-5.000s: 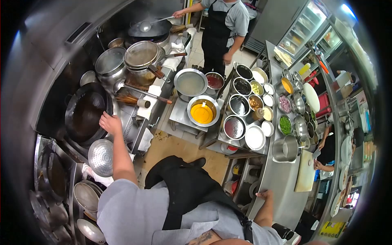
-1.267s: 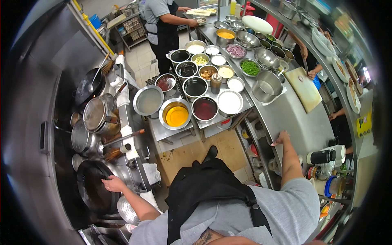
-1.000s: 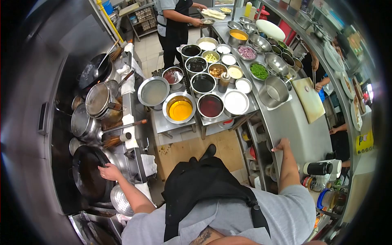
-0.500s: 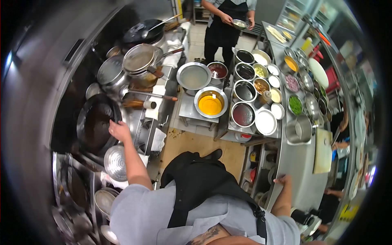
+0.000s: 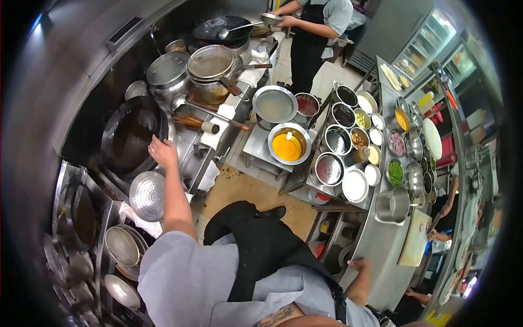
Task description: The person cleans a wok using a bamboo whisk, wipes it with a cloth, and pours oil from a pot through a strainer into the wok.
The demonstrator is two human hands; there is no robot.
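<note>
My left hand point(image 5: 163, 151) is stretched over the near rim of a large black wok point(image 5: 126, 136) on the stove, fingers extended and holding nothing I can see. A dark glossy surface shows inside the wok. Below my forearm lies a round perforated strainer point(image 5: 147, 195). My right hand point(image 5: 359, 264) rests at the edge of the steel counter point(image 5: 381, 256), its fingers loosely apart with nothing visible in them.
A ladle point(image 5: 210, 111) and a mesh strainer point(image 5: 211, 62) lie along the stove. A low stand holds a basin of yellow liquid point(image 5: 287, 144). Several sauce pots stand right of it. A co-worker point(image 5: 310, 38) holds a bowl point(image 5: 271, 19) near a far wok. A cutting board point(image 5: 415, 238) lies at right.
My view has turned and shifted. My left hand's fingers look straighter over the wok. The co-worker has moved to the stove with the bowl. My right hand stays at the counter edge.
</note>
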